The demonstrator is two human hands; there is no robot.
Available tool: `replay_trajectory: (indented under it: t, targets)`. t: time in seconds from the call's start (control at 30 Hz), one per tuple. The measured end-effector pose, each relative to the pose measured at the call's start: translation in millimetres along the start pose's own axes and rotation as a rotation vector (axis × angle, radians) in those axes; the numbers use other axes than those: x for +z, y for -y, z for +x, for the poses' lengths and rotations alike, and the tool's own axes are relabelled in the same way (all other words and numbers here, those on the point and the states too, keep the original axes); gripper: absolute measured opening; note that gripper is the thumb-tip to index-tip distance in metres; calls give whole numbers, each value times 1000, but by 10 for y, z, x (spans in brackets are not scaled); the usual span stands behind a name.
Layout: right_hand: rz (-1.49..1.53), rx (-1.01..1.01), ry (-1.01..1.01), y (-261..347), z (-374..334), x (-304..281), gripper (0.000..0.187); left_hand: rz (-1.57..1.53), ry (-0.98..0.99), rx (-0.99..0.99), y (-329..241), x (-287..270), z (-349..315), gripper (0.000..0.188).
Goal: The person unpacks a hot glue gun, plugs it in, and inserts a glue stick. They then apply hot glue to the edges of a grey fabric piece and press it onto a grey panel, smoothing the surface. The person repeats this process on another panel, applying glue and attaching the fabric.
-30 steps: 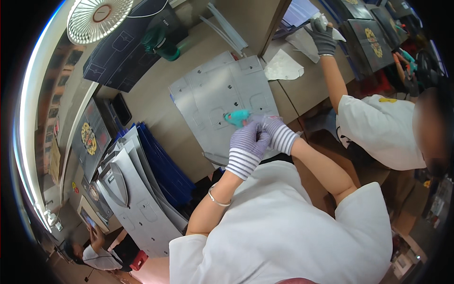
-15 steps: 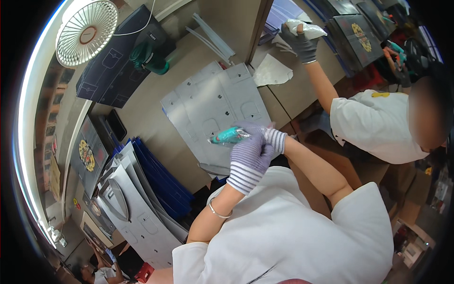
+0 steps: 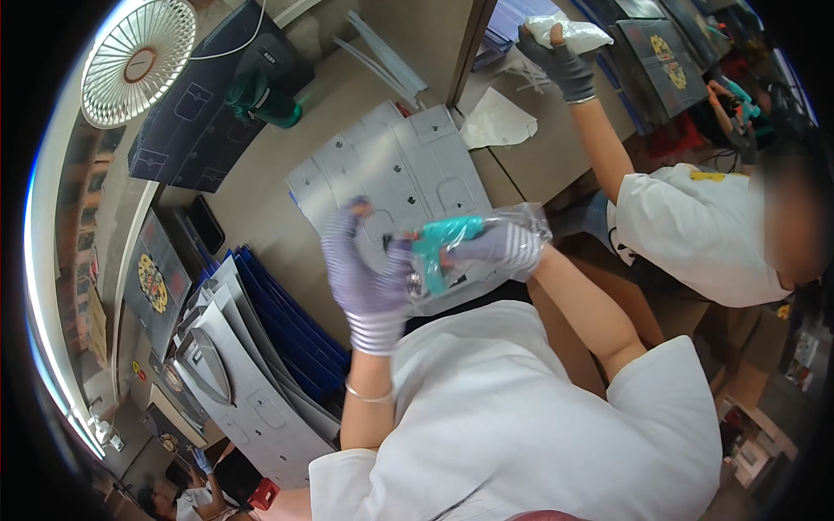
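My right hand (image 3: pixel 495 249), in a purple and white striped glove, is closed on a teal pistol-shaped tool (image 3: pixel 439 247) with small orange parts. Clear plastic film (image 3: pixel 532 219) lies around the tool and over that hand. My left hand (image 3: pixel 358 265), gloved alike, is raised with fingers apart and its thumb side close to the tool's front end; motion blurs it. Beneath both hands a grey flat panel (image 3: pixel 347 165) with moulded pockets and dark studs lies on the table. My hands hide its near part.
Grey and blue panels (image 3: pixel 261 382) stand stacked at the left. A white fan (image 3: pixel 139 65), dark cases (image 3: pixel 208 122), a green bottle (image 3: pixel 265 100) and a phone (image 3: pixel 206 223) are farther off. At the right a co-worker's gloved hand (image 3: pixel 565 69) holds a white packet (image 3: pixel 569 33).
My left hand has come away from the right and moved left, its fingers spreading. The teal tool has turned upright and shows more fully in my right hand.
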State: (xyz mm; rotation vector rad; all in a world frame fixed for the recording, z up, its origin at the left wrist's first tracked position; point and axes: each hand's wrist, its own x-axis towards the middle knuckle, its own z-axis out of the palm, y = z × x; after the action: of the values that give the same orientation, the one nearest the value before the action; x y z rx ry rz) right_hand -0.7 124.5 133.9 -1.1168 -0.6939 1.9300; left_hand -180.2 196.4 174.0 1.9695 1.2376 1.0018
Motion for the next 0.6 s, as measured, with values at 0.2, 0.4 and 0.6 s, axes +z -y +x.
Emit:
replay_trajectory:
  t: [0.2, 0.4, 0.6]
  targets:
    - [-396, -129, -34, -127, 222, -17, 40, -1143, 545, -861, 1178, 389, -502, 63]
    - [-612, -183, 140, 506, -229, -488, 32, -1308, 603, -968, 1114, 410, -636, 54]
    - [-430, -148, -397, 941, 21, -1204, 16, -1461, 414, -1028, 1020, 614, -858, 46]
